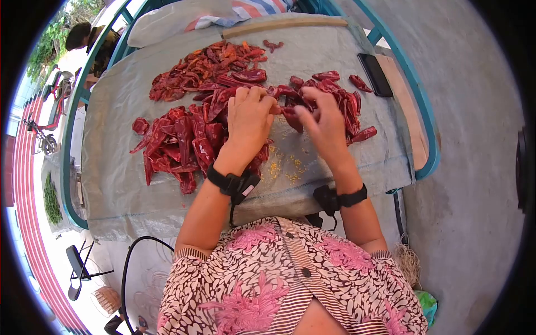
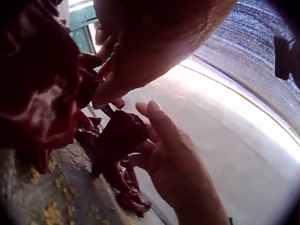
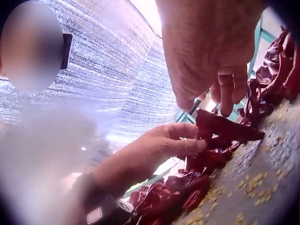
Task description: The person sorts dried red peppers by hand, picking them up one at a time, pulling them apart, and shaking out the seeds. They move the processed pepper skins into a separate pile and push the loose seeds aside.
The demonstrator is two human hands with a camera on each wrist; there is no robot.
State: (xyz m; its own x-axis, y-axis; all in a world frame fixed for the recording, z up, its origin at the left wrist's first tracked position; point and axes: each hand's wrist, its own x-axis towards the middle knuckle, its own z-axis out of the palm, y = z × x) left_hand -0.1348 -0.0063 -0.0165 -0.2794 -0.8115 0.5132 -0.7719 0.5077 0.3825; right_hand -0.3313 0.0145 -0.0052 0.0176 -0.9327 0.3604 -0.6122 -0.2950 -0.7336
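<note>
In the head view the left hand (image 1: 249,120) pinches one end of a dark red dried pepper (image 1: 291,119). The right hand (image 1: 326,125) is beside it, thumb and fingers spread apart. The right wrist view shows the left hand (image 3: 164,146) with thumb and finger at the end of the pepper (image 3: 225,127); the right hand (image 3: 211,51) hangs above, fingers loosely bent. From the left wrist, the pepper (image 2: 123,133) appears between the left hand (image 2: 145,47) and right hand (image 2: 176,164); whether the right fingertips touch it is unclear.
Large red peppers (image 1: 184,137) lie at left, smaller shrivelled ones (image 1: 209,67) at the back, another pile (image 1: 349,109) at right. Yellow seeds (image 1: 273,169) dot the grey sheet (image 1: 128,195). A phone (image 1: 375,75) lies near the blue-green frame (image 1: 416,89). A person (image 1: 100,47) is at back left.
</note>
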